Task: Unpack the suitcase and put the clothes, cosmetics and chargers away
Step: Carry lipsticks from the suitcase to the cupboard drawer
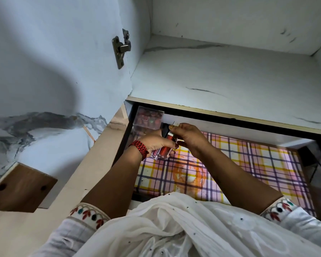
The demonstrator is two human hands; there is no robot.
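White gauzy scarf [174, 229] is draped nearest the lens. Several square, clear-walled tubes of red lip colour [162, 151] with black caps are gripped as a bundle by the curled fingers of the left hand [154, 140]; their cap end is pinched by the right hand [187, 136]. They are held over the back-left part of a drawer [248, 164] lined with pink, yellow and purple checked paper, just beside a clear plastic box [148, 118] of red items.

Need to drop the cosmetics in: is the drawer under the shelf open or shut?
Open: the drawer is pulled out from under the shelf, its plaid liner exposed.
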